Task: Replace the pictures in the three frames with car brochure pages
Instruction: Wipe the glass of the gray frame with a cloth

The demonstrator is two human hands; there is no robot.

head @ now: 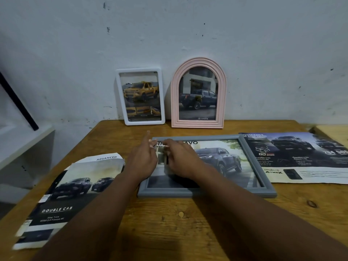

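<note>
A grey frame (207, 193) lies flat on the wooden table (169, 223), showing a brochure page with a dark pickup. Both hands hover over its left part. My left hand (144, 159) has its index finger stretched toward the frame's top-left corner. My right hand (180, 159) lies palm down on the picture with fingers bent near the left hand; what the fingertips touch is hidden. A white frame (140, 97) with a yellow truck page and a pink arched frame (198, 93) with a dark truck page stand against the wall.
A loose brochure page (62, 194) reading DOUBLE CAB lies at the left of the table. Another brochure spread (301, 157) lies at the right. A white shelf (24, 140) stands left of the table, with a dark bar leaning above it.
</note>
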